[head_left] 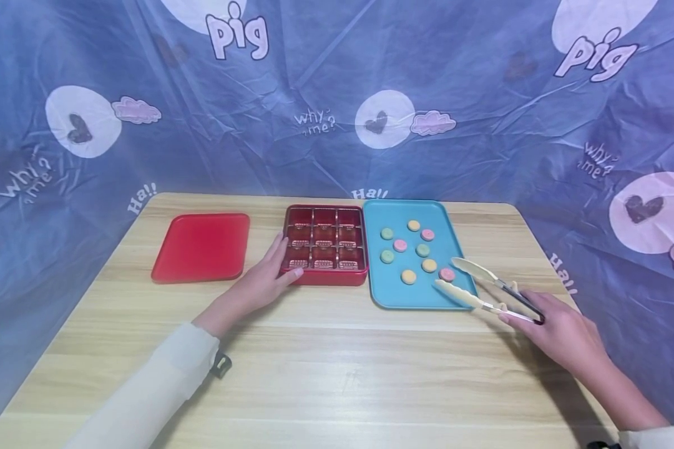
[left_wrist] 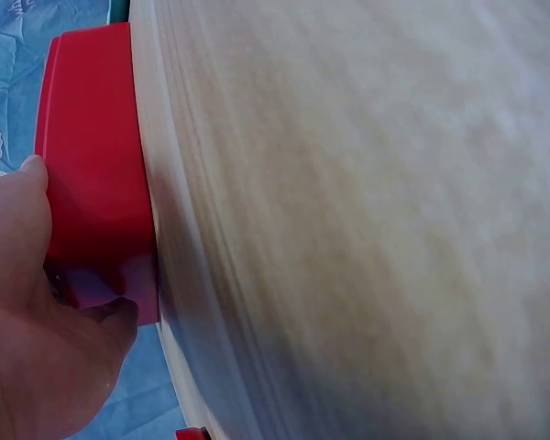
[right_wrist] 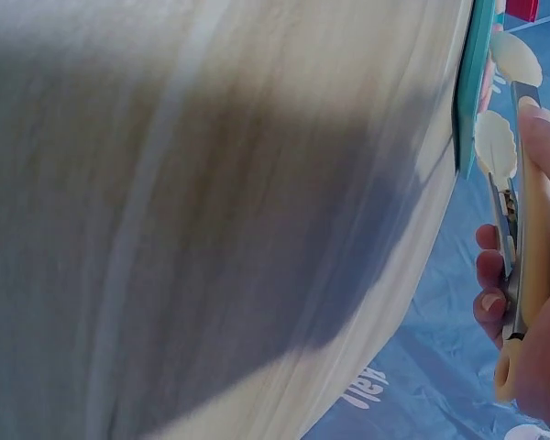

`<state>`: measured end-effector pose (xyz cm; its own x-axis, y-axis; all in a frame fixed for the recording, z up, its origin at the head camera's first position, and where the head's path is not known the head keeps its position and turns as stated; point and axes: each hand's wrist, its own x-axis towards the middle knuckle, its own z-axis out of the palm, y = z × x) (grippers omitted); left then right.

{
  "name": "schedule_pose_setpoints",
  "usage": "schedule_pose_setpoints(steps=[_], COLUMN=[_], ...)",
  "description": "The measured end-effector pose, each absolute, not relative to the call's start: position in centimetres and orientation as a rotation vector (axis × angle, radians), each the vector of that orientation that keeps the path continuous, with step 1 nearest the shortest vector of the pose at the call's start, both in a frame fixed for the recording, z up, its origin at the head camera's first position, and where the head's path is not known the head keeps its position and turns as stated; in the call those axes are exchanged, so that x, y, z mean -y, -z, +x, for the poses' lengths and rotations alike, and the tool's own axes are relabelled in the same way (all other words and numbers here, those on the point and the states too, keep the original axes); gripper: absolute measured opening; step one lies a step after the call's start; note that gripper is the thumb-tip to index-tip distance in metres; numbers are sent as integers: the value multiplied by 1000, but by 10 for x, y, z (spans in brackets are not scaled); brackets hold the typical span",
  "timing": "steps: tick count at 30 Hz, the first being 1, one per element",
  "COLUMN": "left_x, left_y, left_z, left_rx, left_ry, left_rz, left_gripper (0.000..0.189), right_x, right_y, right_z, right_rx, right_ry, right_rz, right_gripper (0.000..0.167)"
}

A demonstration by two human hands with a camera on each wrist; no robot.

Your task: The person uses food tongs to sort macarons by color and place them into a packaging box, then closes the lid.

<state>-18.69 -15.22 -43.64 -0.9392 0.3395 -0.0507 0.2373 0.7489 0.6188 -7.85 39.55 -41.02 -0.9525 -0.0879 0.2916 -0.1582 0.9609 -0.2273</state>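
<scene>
Looking down from the head view, a pale wood-grain table stands against a crinkled blue backdrop printed with "pig", "why me?", hearts and clouds. The left hand lies with straight fingers pressed on the near-left corner of a red box divided into 9 compartments; this grip is relaxed, clasping nothing. Left of that hand, apart from the box, lies a flat red lid. Right of the box, touching its side, sits a teal tray carrying 9 small round sweets in green, yellow and pink. The right hand has its grip curled round the handles of cream-tipped tongs, whose 2 spoon-shaped tips stand apart above the tray's near-right corner, just beside a pink sweet.

In the left wrist view, the left hand touches the glossy red box wall, thumb and a fingertip on it, with blurred table filling the rest.

In the right wrist view, the right hand grips the tongs, fingers wrapped round the metal arms; the pale tips reach past the teal tray edge, beyond a shadowed table.
</scene>
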Motion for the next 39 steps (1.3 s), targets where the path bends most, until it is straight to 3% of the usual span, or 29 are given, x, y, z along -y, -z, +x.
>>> schedule_pose_setpoints(steps=[27, 39], left_x=[154, 153], left_y=[438, 438], left_z=[-186, -186], left_rx=[-2800, -2796], left_ry=[-914, -935], left_rz=[482, 471], left_gripper=[93, 92], right_x=[-389, -386], right_y=[415, 420], right_z=[-74, -74], right_rx=[2759, 2638], right_ry=[-322, -326], right_rz=[155, 255], right_gripper=[64, 54])
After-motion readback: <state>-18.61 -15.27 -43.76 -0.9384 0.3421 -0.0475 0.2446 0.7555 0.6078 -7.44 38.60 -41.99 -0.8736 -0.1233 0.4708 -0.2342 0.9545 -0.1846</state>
